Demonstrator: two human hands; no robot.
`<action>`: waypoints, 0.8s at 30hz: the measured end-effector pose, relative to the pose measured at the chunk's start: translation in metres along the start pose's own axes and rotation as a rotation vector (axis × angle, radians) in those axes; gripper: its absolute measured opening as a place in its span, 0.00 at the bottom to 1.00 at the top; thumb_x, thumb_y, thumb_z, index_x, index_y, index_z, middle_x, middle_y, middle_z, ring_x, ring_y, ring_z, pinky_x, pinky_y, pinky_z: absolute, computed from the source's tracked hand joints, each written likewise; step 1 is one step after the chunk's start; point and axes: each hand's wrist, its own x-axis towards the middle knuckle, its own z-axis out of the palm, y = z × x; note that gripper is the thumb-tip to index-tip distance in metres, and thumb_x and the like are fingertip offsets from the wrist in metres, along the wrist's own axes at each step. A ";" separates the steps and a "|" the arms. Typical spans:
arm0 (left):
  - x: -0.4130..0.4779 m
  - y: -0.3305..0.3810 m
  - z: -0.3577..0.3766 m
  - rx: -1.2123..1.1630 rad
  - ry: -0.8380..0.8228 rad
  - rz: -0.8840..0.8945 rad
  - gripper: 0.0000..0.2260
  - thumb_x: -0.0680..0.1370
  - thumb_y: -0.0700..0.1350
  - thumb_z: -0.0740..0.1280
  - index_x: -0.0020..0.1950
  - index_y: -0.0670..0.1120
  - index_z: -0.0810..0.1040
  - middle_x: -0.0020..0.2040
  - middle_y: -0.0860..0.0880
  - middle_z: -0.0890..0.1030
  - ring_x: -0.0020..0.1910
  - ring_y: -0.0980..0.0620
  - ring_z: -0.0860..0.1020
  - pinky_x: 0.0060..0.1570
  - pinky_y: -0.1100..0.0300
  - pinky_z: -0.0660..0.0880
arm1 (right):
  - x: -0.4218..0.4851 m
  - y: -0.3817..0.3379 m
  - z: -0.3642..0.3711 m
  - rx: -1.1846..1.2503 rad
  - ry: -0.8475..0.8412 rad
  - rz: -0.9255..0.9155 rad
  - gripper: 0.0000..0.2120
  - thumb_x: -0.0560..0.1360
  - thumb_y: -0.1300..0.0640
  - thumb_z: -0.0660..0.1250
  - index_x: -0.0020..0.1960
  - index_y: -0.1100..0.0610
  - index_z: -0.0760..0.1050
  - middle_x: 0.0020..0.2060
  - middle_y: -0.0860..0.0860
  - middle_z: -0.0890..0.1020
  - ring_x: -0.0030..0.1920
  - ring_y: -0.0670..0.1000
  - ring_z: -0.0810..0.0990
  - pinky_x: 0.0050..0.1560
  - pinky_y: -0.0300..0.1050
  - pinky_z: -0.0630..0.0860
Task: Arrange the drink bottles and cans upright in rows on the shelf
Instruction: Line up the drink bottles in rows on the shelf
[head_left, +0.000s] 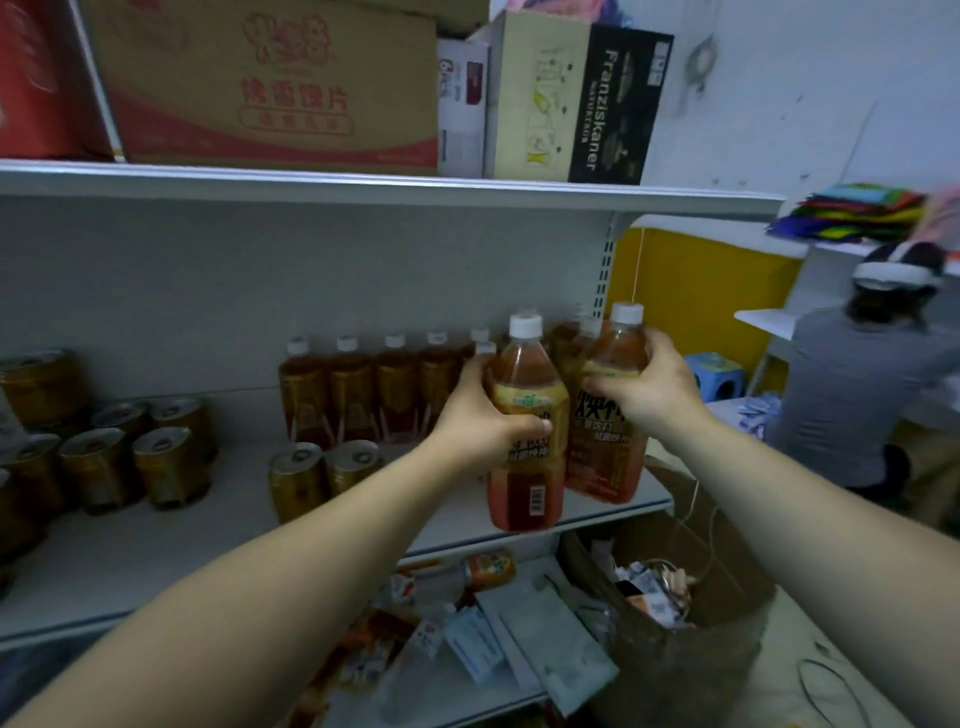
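Observation:
My left hand (485, 415) grips an upright amber tea bottle with a white cap (525, 462), held at the front edge of the white shelf (597, 506). My right hand (649, 387) grips a second tea bottle (605, 447) just to its right, standing at the shelf's right end. Behind them a row of several matching bottles (371, 387) stands upright along the back. Two gold cans (324, 475) stand in front of that row. Several more gold cans (130, 457) stand in rows on the shelf's left part.
The shelf above holds cardboard boxes (270, 83). Below lie loose packets and an orange bottle on its side (488, 569). An open cardboard box (691, 597) sits on the floor at the right. A person in grey (862, 384) works at the far right.

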 end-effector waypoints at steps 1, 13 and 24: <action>0.002 -0.006 0.013 -0.006 -0.005 -0.020 0.38 0.63 0.43 0.79 0.66 0.55 0.63 0.51 0.57 0.77 0.49 0.59 0.78 0.41 0.66 0.74 | 0.004 0.013 -0.005 -0.001 -0.018 0.015 0.31 0.61 0.52 0.81 0.56 0.41 0.66 0.43 0.36 0.76 0.48 0.48 0.77 0.49 0.45 0.71; 0.039 -0.058 0.099 0.062 0.236 -0.095 0.34 0.62 0.43 0.79 0.55 0.67 0.63 0.52 0.62 0.75 0.51 0.62 0.76 0.44 0.68 0.73 | 0.044 0.104 -0.011 0.093 -0.267 0.027 0.27 0.61 0.54 0.80 0.47 0.33 0.67 0.43 0.32 0.76 0.43 0.29 0.74 0.41 0.29 0.66; 0.053 -0.061 0.054 0.541 -0.128 -0.203 0.50 0.64 0.49 0.76 0.76 0.59 0.46 0.76 0.51 0.51 0.74 0.47 0.54 0.69 0.51 0.62 | 0.065 0.117 0.001 0.163 -0.419 -0.125 0.35 0.63 0.59 0.79 0.54 0.27 0.69 0.50 0.31 0.79 0.52 0.34 0.78 0.50 0.31 0.74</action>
